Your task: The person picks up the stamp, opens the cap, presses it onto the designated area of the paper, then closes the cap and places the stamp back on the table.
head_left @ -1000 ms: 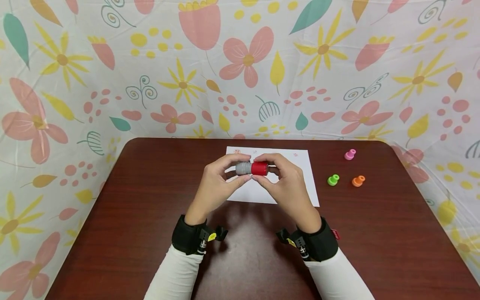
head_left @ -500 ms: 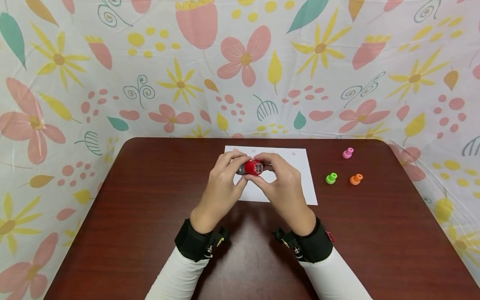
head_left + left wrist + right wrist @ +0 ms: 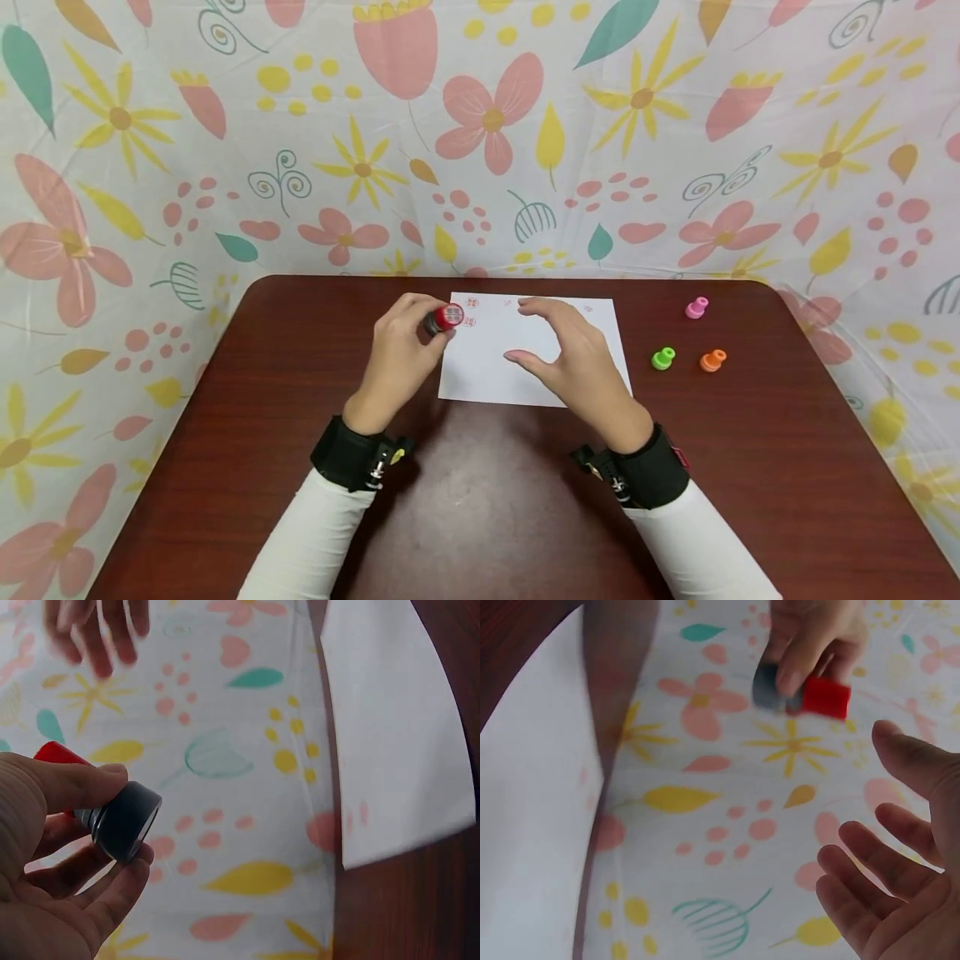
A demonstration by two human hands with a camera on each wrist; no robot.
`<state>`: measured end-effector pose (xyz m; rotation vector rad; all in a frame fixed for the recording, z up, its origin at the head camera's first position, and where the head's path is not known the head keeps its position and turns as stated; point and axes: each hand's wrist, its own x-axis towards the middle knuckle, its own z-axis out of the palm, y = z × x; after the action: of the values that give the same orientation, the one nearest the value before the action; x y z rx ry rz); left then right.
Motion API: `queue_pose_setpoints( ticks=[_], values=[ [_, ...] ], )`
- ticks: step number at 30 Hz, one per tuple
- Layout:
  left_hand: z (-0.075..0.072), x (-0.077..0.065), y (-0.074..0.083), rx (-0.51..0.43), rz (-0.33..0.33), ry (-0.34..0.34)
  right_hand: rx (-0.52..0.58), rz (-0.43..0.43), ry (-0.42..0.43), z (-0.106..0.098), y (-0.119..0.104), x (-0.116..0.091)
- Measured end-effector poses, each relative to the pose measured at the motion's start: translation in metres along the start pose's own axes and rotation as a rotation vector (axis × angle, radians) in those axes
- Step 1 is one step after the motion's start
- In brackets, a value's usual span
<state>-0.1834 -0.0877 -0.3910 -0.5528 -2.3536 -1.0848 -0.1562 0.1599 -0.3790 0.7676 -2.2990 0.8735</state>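
My left hand (image 3: 401, 350) grips a stamp (image 3: 450, 315) between thumb and fingers, over the left edge of the white paper (image 3: 480, 367). Its red end, which bears a printed label, faces up toward the head camera. In the left wrist view the stamp's dark grey end (image 3: 129, 819) points away from the palm, with the thumb across its side. My right hand (image 3: 588, 375) hovers above the right part of the paper, thumb and fingers spread apart around nothing. The right wrist view shows this hand's loose fingers (image 3: 877, 870), apart from the stamp (image 3: 826, 699).
Small red stamped marks (image 3: 471, 303) run along the paper's upper edge. Pink (image 3: 697, 308), green (image 3: 663, 358) and orange (image 3: 712, 360) peg-shaped pieces stand right of the paper on the brown table (image 3: 465, 517). A flower-patterned cloth (image 3: 480, 208) hangs behind.
Both hands were on the stamp over the paper. The right hand has let go and opened, while the left has carried the stamp leftward, with its red end now turned up.
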Motion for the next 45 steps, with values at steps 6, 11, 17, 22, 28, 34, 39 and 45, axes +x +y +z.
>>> queue_pose_setpoints(
  ticks=[6, 11, 17, 22, 28, 34, 39, 45],
  values=[
    [-0.017, 0.007, -0.033, 0.034, -0.042, -0.022, -0.084, 0.048, -0.119, -0.016, 0.026, -0.008],
    [-0.03, 0.013, -0.062, 0.084, -0.084, -0.043, -0.156, 0.05, -0.159, -0.034, 0.048, -0.01],
    [-0.041, 0.023, -0.093, 0.095, -0.175, -0.127, -0.222, 0.045, -0.186, -0.06, 0.069, -0.005],
    [-0.045, 0.033, -0.121, 0.108, -0.251, -0.186, -0.26, 0.051, -0.241, -0.078, 0.08, -0.001],
    [-0.042, 0.044, -0.15, 0.122, -0.338, -0.231, -0.309, 0.059, -0.307, -0.095, 0.091, -0.004],
    [-0.038, 0.047, -0.17, 0.123, -0.449, -0.264, -0.341, 0.075, -0.38, -0.107, 0.098, -0.006],
    [-0.035, 0.046, -0.182, 0.131, -0.504, -0.253, -0.364, 0.039, -0.392, -0.113, 0.104, -0.002],
    [-0.032, 0.039, -0.189, 0.143, -0.535, -0.224, -0.388, -0.002, -0.358, -0.122, 0.11, 0.005]
  ],
)
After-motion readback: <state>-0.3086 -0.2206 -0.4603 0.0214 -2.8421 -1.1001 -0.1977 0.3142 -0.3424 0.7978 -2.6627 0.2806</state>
